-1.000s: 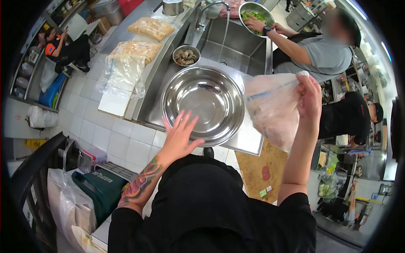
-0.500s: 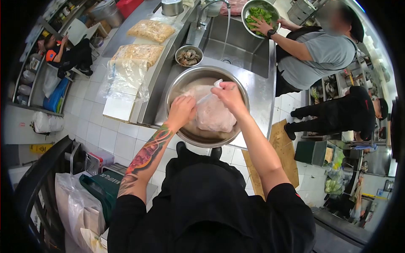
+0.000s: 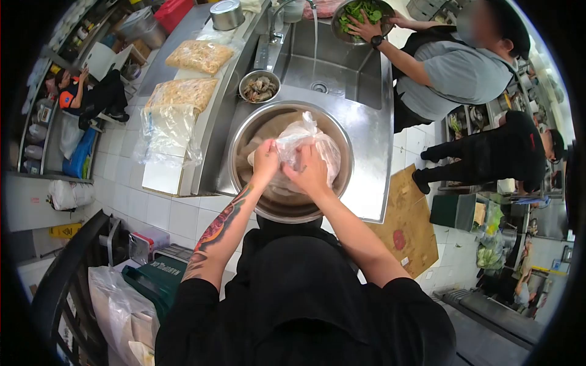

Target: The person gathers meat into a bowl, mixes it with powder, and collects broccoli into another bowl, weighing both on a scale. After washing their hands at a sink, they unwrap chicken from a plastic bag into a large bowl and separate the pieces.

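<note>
A clear plastic bag [image 3: 326, 151] with pale pink contents, perhaps raw meat, lies in cloudy liquid in a large steel bowl [image 3: 347, 177]. Its bunched top sticks up toward the far rim. My left hand [image 3: 265, 160] is closed, pinching the film on the bag's left side. Close beside it, my right hand [image 3: 310, 169] has curled fingers gripping the film near the middle of the bag. The fingertips of both hands are partly hidden by plastic. A small bowl of shrimp [image 3: 259, 87] stands just beyond the large bowl.
Water runs from a tap [image 3: 276, 36] into the steel sink [image 3: 369, 91]. At the sink's far right, a co-worker [image 3: 458, 76] handles leafy greens [image 3: 360, 18] in a bowl. Filled bags [image 3: 183, 94] lie on the left counter. Another person [image 3: 494, 152] stands at right; one sits [image 3: 97, 94] at left.
My right hand has left the bag's bunched end and come down beside my left hand. The bag has turned, its bunched end now pointing away from me. The view has shifted slightly.
</note>
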The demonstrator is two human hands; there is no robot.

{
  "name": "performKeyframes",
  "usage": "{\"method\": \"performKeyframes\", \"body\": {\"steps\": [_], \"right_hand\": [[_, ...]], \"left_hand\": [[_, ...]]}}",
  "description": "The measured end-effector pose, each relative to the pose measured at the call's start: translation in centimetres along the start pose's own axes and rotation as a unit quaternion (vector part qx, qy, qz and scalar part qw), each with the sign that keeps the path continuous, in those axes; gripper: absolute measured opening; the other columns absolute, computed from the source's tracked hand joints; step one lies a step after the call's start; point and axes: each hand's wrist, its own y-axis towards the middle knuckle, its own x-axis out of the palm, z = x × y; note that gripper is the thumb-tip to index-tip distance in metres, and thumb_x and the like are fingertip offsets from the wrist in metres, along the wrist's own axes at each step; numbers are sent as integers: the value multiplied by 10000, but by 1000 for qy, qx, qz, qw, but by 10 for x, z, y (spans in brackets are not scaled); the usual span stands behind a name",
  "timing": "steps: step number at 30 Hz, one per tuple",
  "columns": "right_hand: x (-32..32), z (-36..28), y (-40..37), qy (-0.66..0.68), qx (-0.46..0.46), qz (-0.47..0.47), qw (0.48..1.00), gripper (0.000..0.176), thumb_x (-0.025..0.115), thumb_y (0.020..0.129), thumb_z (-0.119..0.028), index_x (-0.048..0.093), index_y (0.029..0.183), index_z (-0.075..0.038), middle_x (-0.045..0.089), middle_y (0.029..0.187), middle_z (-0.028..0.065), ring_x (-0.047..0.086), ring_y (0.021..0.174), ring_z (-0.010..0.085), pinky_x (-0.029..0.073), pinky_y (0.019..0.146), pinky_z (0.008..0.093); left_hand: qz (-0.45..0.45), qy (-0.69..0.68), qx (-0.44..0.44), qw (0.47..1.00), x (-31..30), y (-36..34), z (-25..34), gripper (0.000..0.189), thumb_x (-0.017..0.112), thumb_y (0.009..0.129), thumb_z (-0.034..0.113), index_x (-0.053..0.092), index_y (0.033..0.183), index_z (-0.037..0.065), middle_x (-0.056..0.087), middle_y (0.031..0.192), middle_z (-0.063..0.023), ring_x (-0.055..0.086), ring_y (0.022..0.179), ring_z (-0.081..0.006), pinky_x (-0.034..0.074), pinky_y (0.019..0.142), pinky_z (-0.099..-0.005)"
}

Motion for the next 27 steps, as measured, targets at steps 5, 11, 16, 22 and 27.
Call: {"method": "performKeyframes", "body": {"steps": [5,11,16,22,27], "right_hand": [[10,51,23,37,95,-112,989,319,682,819,-265,603,1037,-46,635,1131,186,643,904,375,515,727,466],[9,8,-5,192,21,-32,981,333,741,774,-246,605,1005,-48,615,1074,191,605,981,375,515,738,464],[3,-28,3,29,-2,-95,995,324,740,716,-225,573,953,-80,565,1134,185,599,947,399,521,715,499],[8,8,12,116,55,1,992,253,681,708,-75,564,931,-49,629,1097,190,629,947,388,527,741,467],[11,35,11,197,85,16,976,307,619,690,44,594,986,-32,659,984,167,633,949,389,514,802,451]], "left_hand": [[-103,-107,-107,983,-11,-13,23,245,460,1044,162,647,977,18,631,825,-29,555,753,-109,445,699,-280],[-70,-214,-214,951,-19,-15,39,230,461,1047,156,632,941,45,581,828,10,500,747,-80,413,689,-250],[-48,-125,-110,985,-16,-18,30,249,453,1046,164,621,907,44,572,832,-2,486,767,-88,400,695,-250],[-134,-201,-187,952,-42,-6,34,241,473,1046,173,632,925,38,577,851,7,492,805,-91,416,734,-259],[-232,-132,-97,959,-58,-23,75,342,576,1003,348,624,1036,11,686,939,-73,647,909,-176,487,788,-330]]}}
